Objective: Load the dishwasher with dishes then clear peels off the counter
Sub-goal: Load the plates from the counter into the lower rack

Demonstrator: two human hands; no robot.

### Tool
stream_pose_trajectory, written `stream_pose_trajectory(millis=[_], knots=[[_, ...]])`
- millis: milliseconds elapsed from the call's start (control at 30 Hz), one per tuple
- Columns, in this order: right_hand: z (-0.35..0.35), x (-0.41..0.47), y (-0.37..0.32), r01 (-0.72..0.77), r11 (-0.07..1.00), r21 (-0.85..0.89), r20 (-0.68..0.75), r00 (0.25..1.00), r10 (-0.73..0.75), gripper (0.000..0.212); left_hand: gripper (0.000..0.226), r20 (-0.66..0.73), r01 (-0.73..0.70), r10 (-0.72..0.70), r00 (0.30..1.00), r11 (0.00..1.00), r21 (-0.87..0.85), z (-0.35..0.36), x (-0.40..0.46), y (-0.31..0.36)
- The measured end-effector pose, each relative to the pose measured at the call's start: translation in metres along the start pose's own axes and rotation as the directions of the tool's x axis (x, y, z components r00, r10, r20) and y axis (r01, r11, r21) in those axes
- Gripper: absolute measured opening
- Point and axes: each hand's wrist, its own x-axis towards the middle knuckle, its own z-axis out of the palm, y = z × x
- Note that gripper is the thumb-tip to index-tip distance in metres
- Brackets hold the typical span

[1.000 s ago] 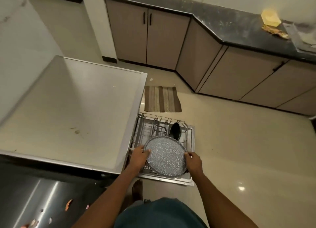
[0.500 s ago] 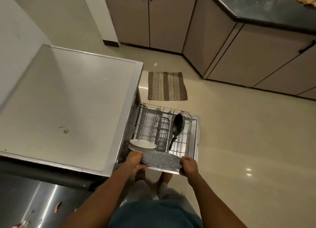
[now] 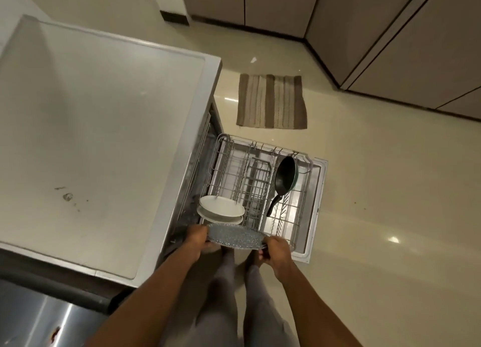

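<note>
Gripping the speckled plate (image 3: 235, 238) by opposite rims, left hand (image 3: 197, 238) and right hand (image 3: 277, 250), tilted to slot into the rack (image 3: 299, 216) near the white plates (image 3: 221, 209).

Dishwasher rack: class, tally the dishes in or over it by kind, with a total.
White plates: 2
Speckled grey plate, held by left hand and right hand: 1
Black frying pan: 1
Total: 4
</note>
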Motion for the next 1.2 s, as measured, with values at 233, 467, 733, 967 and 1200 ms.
stream_pose_trajectory(millis=[233,467,733,967,1200], knots=[[0.035,0.084,-0.015,0.048,0.998,0.030,0.059,0.997,-0.049,0.008,0.018,-0.098,0.004,-0.005,0.995,1.000,-0.007,0.021,0.094,-0.001],[0.058,0.162,-0.002,0.076,0.997,-0.022,0.089,0.993,-0.074,0.022,0.029,-0.205,0.009,-0.004,0.979,1.000,0.027,0.041,0.163,0.000],[0.081,0.215,0.012,0.055,0.998,0.000,0.104,0.993,-0.055,0.053,0.033,-0.391,-0.079,0.073,0.917,0.997,0.000,0.051,0.203,-0.006],[0.099,0.255,0.020,0.046,0.998,-0.035,0.090,0.995,-0.043,0.062,0.035,-0.499,-0.135,0.111,0.859,0.991,-0.012,0.064,0.215,0.006],[0.106,0.263,0.014,0.001,1.000,-0.022,0.121,0.993,0.002,0.066,0.038,-0.552,-0.123,0.129,0.824,0.991,0.047,0.067,0.228,0.009]])
